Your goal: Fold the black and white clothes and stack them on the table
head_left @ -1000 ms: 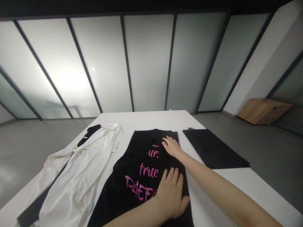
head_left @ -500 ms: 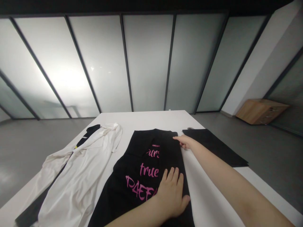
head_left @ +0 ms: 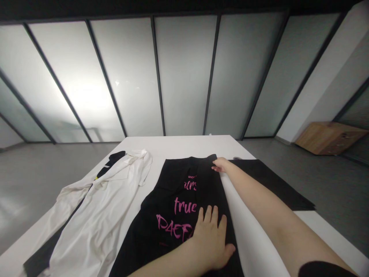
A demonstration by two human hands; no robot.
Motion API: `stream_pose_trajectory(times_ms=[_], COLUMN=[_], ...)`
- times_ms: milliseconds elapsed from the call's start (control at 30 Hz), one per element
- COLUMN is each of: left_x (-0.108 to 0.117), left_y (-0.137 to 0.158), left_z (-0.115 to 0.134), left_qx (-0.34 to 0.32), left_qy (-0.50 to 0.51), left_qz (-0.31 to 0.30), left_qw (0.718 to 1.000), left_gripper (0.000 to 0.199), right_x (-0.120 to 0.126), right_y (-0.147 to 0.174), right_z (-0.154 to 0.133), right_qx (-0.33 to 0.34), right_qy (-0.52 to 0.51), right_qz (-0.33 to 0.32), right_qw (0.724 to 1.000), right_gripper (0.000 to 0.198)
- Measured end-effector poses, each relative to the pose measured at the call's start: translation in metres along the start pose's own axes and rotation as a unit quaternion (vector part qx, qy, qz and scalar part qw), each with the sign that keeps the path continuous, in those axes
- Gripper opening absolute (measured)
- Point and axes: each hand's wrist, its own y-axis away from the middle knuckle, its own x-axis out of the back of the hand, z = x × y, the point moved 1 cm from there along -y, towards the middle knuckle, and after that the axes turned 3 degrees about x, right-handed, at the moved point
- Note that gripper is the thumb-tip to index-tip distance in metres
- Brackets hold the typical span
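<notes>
A folded black T-shirt (head_left: 170,181) with pink lettering lies in front of me on the white table. My left hand (head_left: 211,242) rests flat on its right half with the fingers spread, partly covering the letters. At the shirt's far right corner, my right hand (head_left: 221,164) pinches the fabric's edge, which stands up slightly there. The near end of the shirt runs out of view under my left forearm.
A white long-sleeved garment (head_left: 106,207) lies along the left of the table (head_left: 178,145), with black cloth partly beneath it. A flat black sheet (head_left: 268,181) lies to the right, partly behind my right arm. A wooden cabinet (head_left: 328,136) stands on the floor at the far right.
My right hand has gone from lying at the shirt's far right corner to pinching it, and that corner is raised slightly. My left hand stays flat on the shirt. The view has turned a little left.
</notes>
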Motion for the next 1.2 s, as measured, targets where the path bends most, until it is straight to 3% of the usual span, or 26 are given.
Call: stream_pose_trajectory(times_ms=[167,300,367,467,633,767,867,933,1033,1100,1200], left_x=[0.01,0.009,0.003,-0.004,-0.005,0.001,0.017,0.035,0.071,0.093,0.113], left_y=[-0.01,-0.016,-0.017,-0.016,-0.014,-0.011,-0.009,-0.009,-0.015,-0.02,-0.027], left_z=[-0.005,-0.018,-0.024,-0.028,-0.028,-0.026,-0.035,-0.052,-0.101,-0.142,-0.199], left_qx=[0.042,0.056,0.054,0.049,0.06,0.06,0.066,0.08,0.148,0.241,0.403], left_qy=[0.008,0.028,0.034,0.031,0.031,0.041,0.062,0.078,0.067,0.058,0.142], left_qz=[0.02,0.043,0.049,0.068,0.062,0.057,0.085,0.13,0.224,0.26,0.229], left_qw=[0.999,0.997,0.997,0.996,0.996,0.996,0.992,0.985,0.961,0.933,0.875], left_gripper=[0.08,0.079,0.077,0.075,0.079,0.078,0.063,0.046,0.035,0.033,0.04], right_x=[-0.014,-0.024,-0.035,-0.056,-0.079,-0.075,-0.069,-0.064,-0.05,-0.038,-0.018], right_y=[-0.014,-0.014,-0.007,0.009,0.033,0.047,0.062,0.071,0.076,0.072,0.059], right_z=[-0.019,-0.028,-0.025,-0.011,0.013,0.021,0.03,0.038,0.046,0.047,0.043], right_qx=[0.088,0.188,0.237,0.287,0.303,0.31,0.299,0.285,0.253,0.227,0.169], right_qy=[0.036,0.113,0.16,0.229,0.305,0.318,0.31,0.295,0.252,0.211,0.134], right_qz=[0.053,0.103,0.102,0.08,0.054,0.038,0.035,0.033,0.034,0.035,0.034], right_qw=[0.994,0.97,0.953,0.927,0.901,0.895,0.902,0.912,0.933,0.95,0.976], right_gripper=[0.041,0.059,0.066,0.06,0.052,0.054,0.055,0.056,0.056,0.053,0.046])
